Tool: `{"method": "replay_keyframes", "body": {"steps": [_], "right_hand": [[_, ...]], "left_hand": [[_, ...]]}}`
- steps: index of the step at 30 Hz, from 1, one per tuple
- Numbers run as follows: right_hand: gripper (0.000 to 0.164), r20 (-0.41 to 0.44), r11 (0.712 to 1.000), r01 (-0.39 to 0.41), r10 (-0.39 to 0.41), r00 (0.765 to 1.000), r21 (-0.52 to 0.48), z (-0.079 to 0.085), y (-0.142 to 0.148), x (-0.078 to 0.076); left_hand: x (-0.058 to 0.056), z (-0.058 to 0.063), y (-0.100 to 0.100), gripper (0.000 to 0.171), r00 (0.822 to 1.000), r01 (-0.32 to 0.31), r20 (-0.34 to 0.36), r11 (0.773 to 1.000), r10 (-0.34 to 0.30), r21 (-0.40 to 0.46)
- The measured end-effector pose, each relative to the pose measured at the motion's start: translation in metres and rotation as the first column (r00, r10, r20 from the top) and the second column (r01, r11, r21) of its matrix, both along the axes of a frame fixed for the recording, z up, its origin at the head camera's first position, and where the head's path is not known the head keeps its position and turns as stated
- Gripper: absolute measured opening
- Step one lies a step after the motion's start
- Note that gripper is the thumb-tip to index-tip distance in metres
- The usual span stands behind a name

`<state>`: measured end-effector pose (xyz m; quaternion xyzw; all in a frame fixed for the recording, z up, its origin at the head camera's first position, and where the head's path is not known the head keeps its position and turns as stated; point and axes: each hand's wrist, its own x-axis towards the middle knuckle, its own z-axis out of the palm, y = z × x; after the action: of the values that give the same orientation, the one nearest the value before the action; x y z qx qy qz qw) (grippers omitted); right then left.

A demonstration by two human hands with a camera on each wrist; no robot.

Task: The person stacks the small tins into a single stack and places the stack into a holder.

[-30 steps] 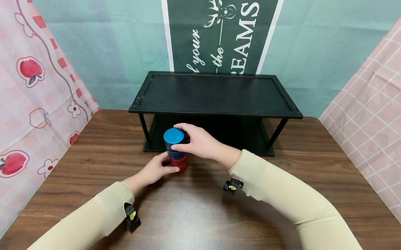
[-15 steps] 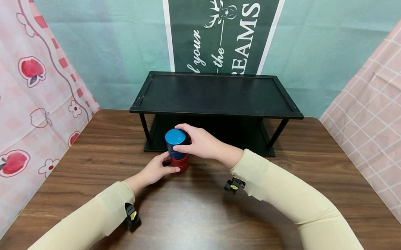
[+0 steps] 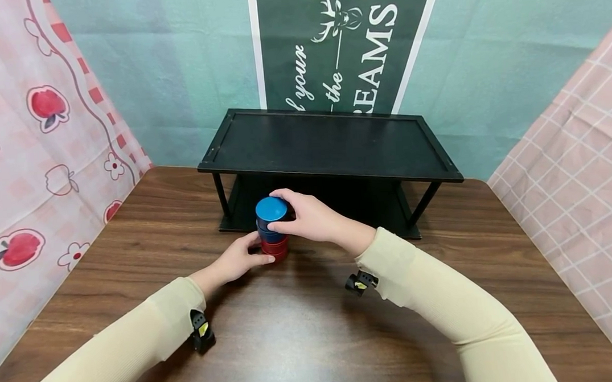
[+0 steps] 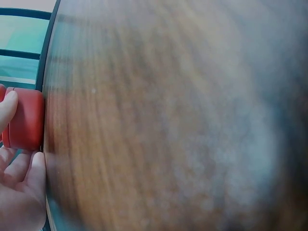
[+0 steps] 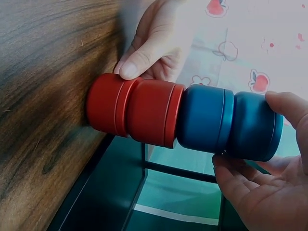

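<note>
Small round lidded tins stand in one stack on the table, in front of the black rack's left part. At the bottom is a red tin [image 5: 103,103], with a second red tin [image 5: 151,113] on it. Above them come a blue tin [image 5: 201,115] and, topmost, another blue tin [image 3: 271,209]. My left hand [image 3: 237,259] holds the bottom red tin, its thumb against the near side. My right hand [image 3: 309,216] grips the topmost blue tin between thumb and fingers. In the left wrist view the red tins show only at the left edge.
A black two-level rack [image 3: 329,144] stands behind the stack, its front edge close to the right hand. The brown wooden table [image 3: 302,328] reaches out to both sides. Patterned cloths hang left and right, and a green cloth [image 3: 178,77] hangs behind.
My right hand and the topmost blue tin have shifted slightly to the right over the stack. The left hand and the bottom red tin stay almost where they were.
</note>
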<state>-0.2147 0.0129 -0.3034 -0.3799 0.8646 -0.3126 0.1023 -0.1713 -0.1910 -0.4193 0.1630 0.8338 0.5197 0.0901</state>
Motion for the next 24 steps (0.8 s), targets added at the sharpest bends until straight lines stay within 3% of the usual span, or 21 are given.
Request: {"method": "replay_keyframes", "body": {"steps": [5, 12, 18, 24], "right_hand": [[0.061, -0.001, 1.0, 0.0, 0.0, 1.0, 0.014, 0.001, -0.001, 0.0], [0.066, 0.004, 1.0, 0.013, -0.014, 1.0, 0.028, 0.003, -0.001, 0.002], [0.069, 0.063, 0.999, 0.047, -0.046, 0.997, -0.016, 0.004, 0.004, 0.002], [0.052, 0.138, 0.986, 0.14, -0.126, 0.982, -0.093, -0.002, 0.017, 0.0]], "left_hand": [[0.0, 0.0, -0.001, 0.058, 1.0, 0.003, -0.004, 1.0, -0.003, 0.003], [0.0, -0.002, -0.001, 0.059, 0.997, 0.023, -0.071, 1.0, -0.024, -0.01], [0.0, -0.001, 0.0, 0.058, 1.0, 0.003, -0.025, 1.0, -0.003, 0.001], [0.0, -0.001, 0.001, 0.056, 1.0, -0.012, -0.013, 1.0, 0.012, 0.003]]}}
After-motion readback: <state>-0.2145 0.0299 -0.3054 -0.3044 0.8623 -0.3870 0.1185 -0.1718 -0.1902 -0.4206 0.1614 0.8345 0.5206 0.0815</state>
